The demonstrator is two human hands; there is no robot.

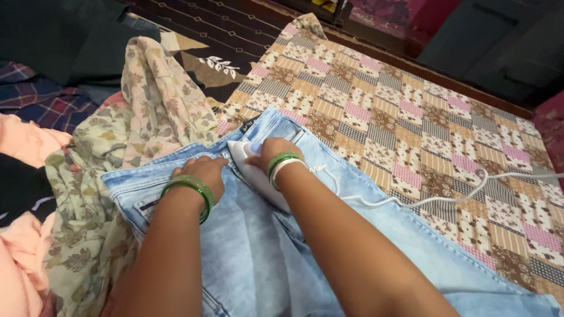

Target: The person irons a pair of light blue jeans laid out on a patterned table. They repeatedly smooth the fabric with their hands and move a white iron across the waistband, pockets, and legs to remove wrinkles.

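- Two hands are on a pair of pale blue jeans (329, 246) that lie flat on a patchwork cloth (411, 117).
- Far to the left of both hands sits a heap of clothes: a peach cloth (20, 141) at the edge, and a flowery cream cloth (147, 105) next to it.
- The flowery cloth touches the left side of the jeans, just beside the left hand.
- The left hand (202, 173) lies flat and open on the top part of the jeans, pressing the cloth down. It holds nothing. Green bangles (191, 188) ring its wrist.
- Just to the right of it, the right hand (273, 151) is closed around the handle of a white iron (252, 173). Green and white bangles ring this wrist too.
- The iron rests on the jeans between the two hands, with its pointed end away from the person.
- A small dark label (249, 124) is on the waistband, just above the iron.
- A white cord (411, 199) runs from the right wrist over the jeans and the patchwork cloth to the right edge.
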